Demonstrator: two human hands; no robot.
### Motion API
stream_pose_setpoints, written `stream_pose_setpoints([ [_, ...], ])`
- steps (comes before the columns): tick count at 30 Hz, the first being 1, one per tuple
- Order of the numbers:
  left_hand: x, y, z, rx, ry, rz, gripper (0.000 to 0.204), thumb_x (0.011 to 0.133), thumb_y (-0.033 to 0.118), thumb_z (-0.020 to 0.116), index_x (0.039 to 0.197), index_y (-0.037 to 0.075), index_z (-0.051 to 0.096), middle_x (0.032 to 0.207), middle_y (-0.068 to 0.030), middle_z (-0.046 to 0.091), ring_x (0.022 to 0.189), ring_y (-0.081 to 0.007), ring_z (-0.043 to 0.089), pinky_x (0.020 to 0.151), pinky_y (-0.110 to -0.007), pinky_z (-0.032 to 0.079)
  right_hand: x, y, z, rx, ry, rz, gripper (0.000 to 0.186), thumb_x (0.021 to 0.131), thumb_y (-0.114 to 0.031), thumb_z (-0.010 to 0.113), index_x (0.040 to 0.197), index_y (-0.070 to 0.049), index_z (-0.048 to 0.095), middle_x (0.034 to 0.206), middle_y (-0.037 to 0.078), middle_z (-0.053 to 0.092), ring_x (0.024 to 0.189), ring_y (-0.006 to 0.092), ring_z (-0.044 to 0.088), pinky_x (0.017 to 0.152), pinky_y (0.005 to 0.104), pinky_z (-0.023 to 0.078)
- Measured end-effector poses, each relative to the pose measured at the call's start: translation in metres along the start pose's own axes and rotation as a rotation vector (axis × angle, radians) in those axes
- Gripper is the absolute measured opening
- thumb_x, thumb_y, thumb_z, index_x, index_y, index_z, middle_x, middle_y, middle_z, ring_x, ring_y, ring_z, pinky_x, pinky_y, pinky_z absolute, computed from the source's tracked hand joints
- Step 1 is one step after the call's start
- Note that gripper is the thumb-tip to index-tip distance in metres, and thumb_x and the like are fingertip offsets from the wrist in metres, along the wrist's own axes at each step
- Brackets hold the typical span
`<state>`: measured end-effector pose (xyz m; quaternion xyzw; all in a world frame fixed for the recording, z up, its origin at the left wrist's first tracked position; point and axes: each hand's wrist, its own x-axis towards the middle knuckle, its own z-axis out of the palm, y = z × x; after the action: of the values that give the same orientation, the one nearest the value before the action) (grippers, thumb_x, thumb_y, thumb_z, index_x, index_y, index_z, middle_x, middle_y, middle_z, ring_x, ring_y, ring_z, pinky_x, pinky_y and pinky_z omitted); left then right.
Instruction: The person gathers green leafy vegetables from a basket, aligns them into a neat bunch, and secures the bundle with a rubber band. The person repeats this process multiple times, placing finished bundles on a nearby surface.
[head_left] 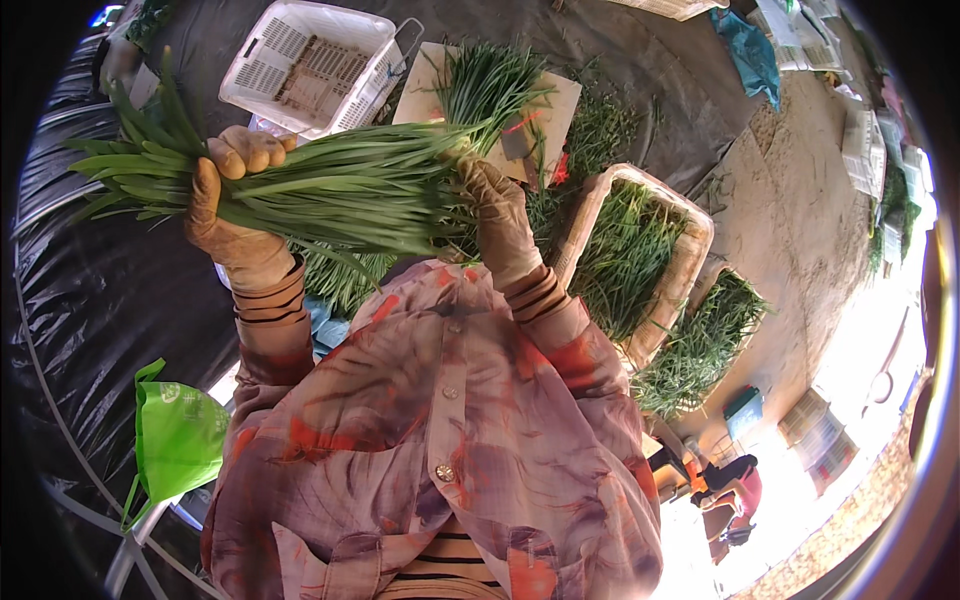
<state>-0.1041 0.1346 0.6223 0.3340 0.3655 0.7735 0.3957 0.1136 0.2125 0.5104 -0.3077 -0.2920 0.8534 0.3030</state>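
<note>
The left hand (pixel 225 232) is curled around the leafy end of a bundle of long green leaves (pixel 345 188), while the right hand (pixel 495 205) closes on its paler base end. The bundle is held up sideways before the person's chest, its base end overlapping the board (pixel 418 95) at the near edge. Another green bunch (pixel 490 82) lies across the board's far edge, with a white crate (pixel 262 68) off its left corner.

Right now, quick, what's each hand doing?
Left hand: closed, holding a bunch of long green leaves.
Right hand: touching the bunch's other end; whether it's fully closed can't be told.
</note>
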Motion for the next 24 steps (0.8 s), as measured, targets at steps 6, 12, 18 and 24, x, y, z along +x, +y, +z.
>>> stream_pose_setpoints([
  [6,-0.007,-0.010,0.003,0.088,-0.029,0.000,0.025,0.094,0.028,0.048,0.083,0.005,0.052,0.082,-0.0073,0.049,0.086,-0.0231,0.052,0.094,-0.046,0.039,0.001,0.010,0.000,0.074,0.106,0.059,0.031,0.087,-0.020,0.067,0.109,0.002,0.063,0.093,0.001,0.067,0.083,0.0054,0.058,0.077,0.0198,0.046],
  [12,-0.004,-0.004,-0.002,0.009,-0.030,-0.012,0.026,0.094,0.027,0.047,0.085,0.004,0.053,0.084,-0.0092,0.051,0.088,-0.0252,0.054,0.097,-0.048,0.038,-0.007,0.015,-0.050,-0.450,0.116,-0.249,0.010,0.087,-0.007,0.061,0.092,0.001,0.066,0.089,0.010,0.068,0.081,0.0156,0.063,0.076,0.0265,0.052],
  [18,0.005,0.012,-0.018,-0.065,-0.005,0.006,0.027,0.095,0.026,0.043,0.086,0.003,0.054,0.085,-0.0097,0.053,0.089,-0.0270,0.054,0.099,-0.051,0.037,-0.035,0.018,-0.176,-1.862,-0.106,0.662,0.037,0.079,-0.036,0.066,0.103,-0.007,0.066,0.099,0.019,0.065,0.096,0.0368,0.061,0.085,0.0427,0.049],
  [24,-0.004,-0.007,-0.002,0.004,0.120,-0.091,0.030,0.091,0.033,0.054,0.081,0.005,0.053,0.080,-0.0075,0.051,0.085,-0.0257,0.052,0.094,-0.045,0.038,0.000,-0.029,-0.044,-1.342,-0.213,-0.542,0.059,0.074,-0.031,0.073,0.124,-0.006,0.053,0.119,0.020,0.057,0.110,0.0358,0.054,0.092,0.0410,0.045],
])
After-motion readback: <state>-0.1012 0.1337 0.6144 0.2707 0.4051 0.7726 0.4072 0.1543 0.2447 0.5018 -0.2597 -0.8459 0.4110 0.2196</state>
